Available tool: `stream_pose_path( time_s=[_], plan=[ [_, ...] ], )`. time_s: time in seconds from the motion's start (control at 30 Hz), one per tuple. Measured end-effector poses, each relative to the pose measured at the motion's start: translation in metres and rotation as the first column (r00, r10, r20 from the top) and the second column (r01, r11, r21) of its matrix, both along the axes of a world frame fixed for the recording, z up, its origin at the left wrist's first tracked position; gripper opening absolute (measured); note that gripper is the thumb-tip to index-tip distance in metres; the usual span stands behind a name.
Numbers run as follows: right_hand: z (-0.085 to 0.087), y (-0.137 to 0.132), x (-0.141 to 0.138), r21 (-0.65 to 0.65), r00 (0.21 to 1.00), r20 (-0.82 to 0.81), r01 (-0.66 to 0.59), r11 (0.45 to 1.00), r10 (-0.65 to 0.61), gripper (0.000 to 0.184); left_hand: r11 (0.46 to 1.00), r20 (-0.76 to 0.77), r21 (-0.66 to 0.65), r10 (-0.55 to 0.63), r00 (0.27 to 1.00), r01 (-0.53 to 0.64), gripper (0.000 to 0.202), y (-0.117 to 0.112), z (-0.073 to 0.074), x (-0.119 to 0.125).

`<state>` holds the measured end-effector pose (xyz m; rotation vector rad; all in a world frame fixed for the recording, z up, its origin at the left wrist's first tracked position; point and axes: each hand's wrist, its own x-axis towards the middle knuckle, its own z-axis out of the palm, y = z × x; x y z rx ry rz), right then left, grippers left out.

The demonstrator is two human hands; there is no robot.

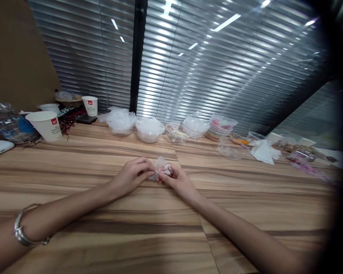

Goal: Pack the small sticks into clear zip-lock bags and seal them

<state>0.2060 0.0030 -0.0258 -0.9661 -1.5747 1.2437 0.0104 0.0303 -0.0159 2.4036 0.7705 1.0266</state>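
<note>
Between my hands, just above the wooden table (pixel 108 232), is a small crinkled clear plastic bag (pixel 161 163). My left hand (pixel 135 173), on the arm with the silver bangle, pinches the bag's left side between thumb and fingers. From the right, my right hand (pixel 178 180) is closed around the other side of it, thumb on top. Something pinkish seems to show inside the plastic, but it is too small and shiny to make out. My fingers partly cover the bag.
Along the back stand clear plastic bowls (pixel 150 131), a stack of clear tubs (pixel 221 125) and crumpled white tissue (pixel 265 151). Paper cups (pixel 48 127), a plastic bottle (pixel 8 123) and a white case (pixel 0 148) are at the left. A slatted blind (pixel 217 57) rises behind the table.
</note>
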Motion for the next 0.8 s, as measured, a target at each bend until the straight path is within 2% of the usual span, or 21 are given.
stream_pose_path(
  time_s=[0.2, 0.33, 0.43, 0.63, 0.8],
  plan=[
    [0.0005, 0.0007, 0.0008, 0.01, 0.999, 0.012, 0.048, 0.999, -0.048, 0.018, 1.0, -0.053, 0.01, -0.017, 0.998, 0.018, 0.015, -0.0022, 0.0057, 0.0034],
    [0.0027, -0.0006, 0.0006, -0.012, 0.999, -0.022, 0.029, 1.0, -0.029, 0.018, 0.997, -0.093, 0.079, -0.002, 0.996, 0.009, 0.015, -0.0054, 0.0073, 0.0043],
    [0.0041, -0.0015, 0.0002, -0.063, 0.999, -0.052, 0.003, 0.998, -0.006, 0.019, 0.987, -0.192, 0.16, 0.023, 0.981, 0.008, 0.018, -0.0066, 0.0041, 0.0033],
    [0.0031, -0.0009, -0.0009, -0.172, 0.994, -0.106, -0.018, 0.985, -0.001, 0.021, 0.918, -0.344, 0.394, 0.106, 0.933, 0.041, 0.024, -0.0057, 0.0001, 0.0021],
    [0.0034, -0.0037, -0.0024, -0.081, 1.0, 0.006, 0.023, 0.996, -0.023, 0.021, 0.875, -0.451, 0.472, 0.134, 0.882, 0.109, 0.022, -0.0052, -0.0013, 0.0026]
  ],
)
